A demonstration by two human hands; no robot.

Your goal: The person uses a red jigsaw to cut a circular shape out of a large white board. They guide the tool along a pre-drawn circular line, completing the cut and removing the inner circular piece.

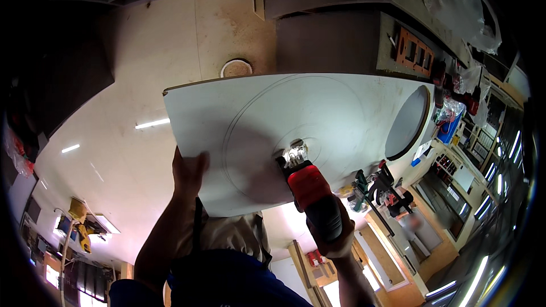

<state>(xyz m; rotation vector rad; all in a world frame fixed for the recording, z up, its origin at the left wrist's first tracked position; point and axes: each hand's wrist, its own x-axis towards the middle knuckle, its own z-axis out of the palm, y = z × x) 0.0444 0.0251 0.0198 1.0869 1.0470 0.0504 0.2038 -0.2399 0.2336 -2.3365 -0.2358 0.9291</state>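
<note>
Right fingers (pixel 344 233) round 1 power tool (pixel 309 186) | left fingers (pixel 199 164) on 1 board (pixel 256 105)

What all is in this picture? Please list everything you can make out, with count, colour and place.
Jigsaw: one, red and black, on the panel
Panel: one, white, centre
Drawn curves: several, grey, on the panel
Round hole: one, dark-edged, panel's right end
Slotted plate: one, orange-brown, upper right
Plastic sheeting: count unclear, clear, upper right
Round piece: one, tan with white rim, beyond the panel
Light tubes: several, white, lower right
Left hand: one, bare, gripping panel's left edge
Right hand: one, bare, around jigsaw's rear
</note>
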